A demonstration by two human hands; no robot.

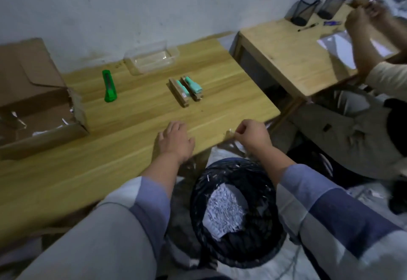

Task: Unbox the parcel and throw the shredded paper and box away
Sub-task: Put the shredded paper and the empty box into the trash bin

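Note:
The open cardboard box sits at the left end of the wooden table, with a few paper shreds left inside. Below the table's near edge stands a black bin lined with a bag and holding a heap of shredded paper. My left hand rests flat on the table near its front edge, fingers spread. At the table's front right corner my right hand pinches a small bit of shredded paper, just above the bin.
A green box cutter, two wooden items with teal parts and a clear plastic container lie on the table. Another person sits at a second desk on the right with two mesh pen cups.

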